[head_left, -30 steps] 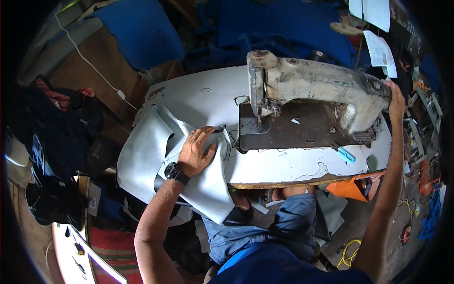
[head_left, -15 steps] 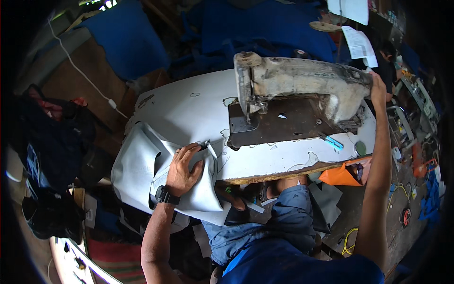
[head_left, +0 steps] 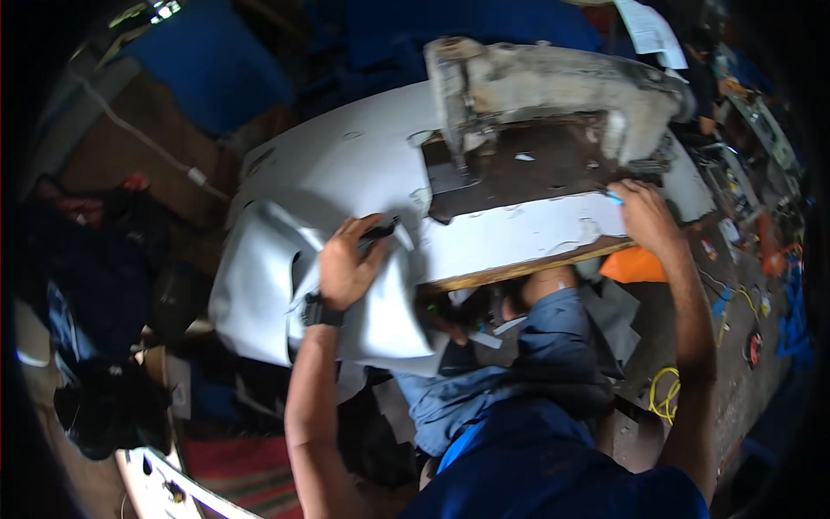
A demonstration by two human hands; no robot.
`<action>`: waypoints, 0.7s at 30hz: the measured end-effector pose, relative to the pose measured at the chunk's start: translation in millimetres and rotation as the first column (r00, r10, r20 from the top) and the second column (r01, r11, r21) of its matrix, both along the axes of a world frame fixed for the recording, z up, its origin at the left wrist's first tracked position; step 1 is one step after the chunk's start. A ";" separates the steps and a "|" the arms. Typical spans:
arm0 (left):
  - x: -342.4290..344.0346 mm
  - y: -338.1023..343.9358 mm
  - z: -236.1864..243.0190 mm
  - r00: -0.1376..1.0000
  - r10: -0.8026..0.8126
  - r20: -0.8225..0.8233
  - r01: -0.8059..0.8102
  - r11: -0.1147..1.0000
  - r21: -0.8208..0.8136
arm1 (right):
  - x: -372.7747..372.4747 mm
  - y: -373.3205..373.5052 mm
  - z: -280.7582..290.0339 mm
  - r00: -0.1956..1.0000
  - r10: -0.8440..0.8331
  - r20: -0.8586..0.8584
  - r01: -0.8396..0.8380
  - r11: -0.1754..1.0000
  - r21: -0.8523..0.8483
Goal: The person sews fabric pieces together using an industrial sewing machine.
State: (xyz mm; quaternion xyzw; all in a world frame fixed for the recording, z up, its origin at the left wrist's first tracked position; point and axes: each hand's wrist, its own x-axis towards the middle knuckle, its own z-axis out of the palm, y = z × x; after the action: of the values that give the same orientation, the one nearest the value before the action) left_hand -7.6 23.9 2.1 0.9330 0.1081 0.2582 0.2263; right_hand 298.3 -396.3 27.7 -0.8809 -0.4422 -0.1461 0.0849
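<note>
My left hand is closed at the near-right part of a silver-grey sheet, which lies folded over the table's left end and drapes off its front edge. A small black piece sticks out at its fingertips by the sheet's edge. My right hand is closed over a light-blue thread snips on the front right of the tabletop; only a blue end shows past the fingers. A worn, pale sewing machine stands behind, its needle end toward the left.
The white tabletop has chipped patches and a worn wooden front edge. An orange bag hangs below its right side. Dark clothing and bags are piled on the left. A yellow cable lies coiled on the floor.
My right hand has come off the machine's right end down to the blue snips. My left hand stays at the sheet. The whole view has shifted, and the machine now appears higher.
</note>
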 end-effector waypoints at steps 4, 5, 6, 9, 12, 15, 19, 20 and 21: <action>-16.5 5.6 -15.9 0.974 0.004 0.226 0.059 0.960 -0.275 | 11.2 21.5 -16.8 0.990 -0.017 0.141 0.023 0.999 -0.037; -19.7 5.5 -16.4 0.968 0.032 0.249 0.068 0.921 -0.384 | 13.9 27.7 -17.3 0.987 -0.030 0.155 0.041 0.997 -0.067; -21.2 5.4 -16.5 0.961 0.058 0.271 0.085 0.869 -0.487 | 11.2 32.1 -21.6 0.987 -0.030 0.159 0.041 0.997 -0.068; -20.8 3.2 -11.8 0.959 0.050 0.280 0.090 0.882 -0.464 | -38.2 82.4 -6.0 0.902 0.200 -0.382 -0.022 0.906 0.423; -26.0 7.1 -17.0 0.959 0.055 0.277 0.097 0.856 -0.507 | -107.5 143.6 12.8 0.837 0.323 -0.442 -0.198 0.931 0.306; -23.9 7.4 -15.7 0.964 0.046 0.262 0.096 0.859 -0.503 | -149.2 185.3 18.9 0.853 0.429 -0.297 -0.411 0.903 0.125; -21.9 6.3 -16.1 0.959 0.035 0.281 0.122 0.843 -0.524 | -161.5 217.2 29.8 0.869 0.446 -0.214 -0.463 0.886 -0.034; -21.4 4.9 -14.7 0.959 0.039 0.280 0.118 0.844 -0.523 | -160.3 222.5 31.8 0.863 0.460 -0.209 -0.486 0.869 -0.092; -20.9 3.7 -13.4 0.960 0.041 0.278 0.115 0.845 -0.522 | -158.8 227.2 30.9 0.863 0.459 -0.210 -0.484 0.870 -0.090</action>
State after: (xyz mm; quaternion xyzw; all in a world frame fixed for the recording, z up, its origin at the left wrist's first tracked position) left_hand -28.5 27.6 -11.3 0.7894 0.1245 0.3424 0.4941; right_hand 139.5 -169.2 58.6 -0.7591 -0.6438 -0.0084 0.0961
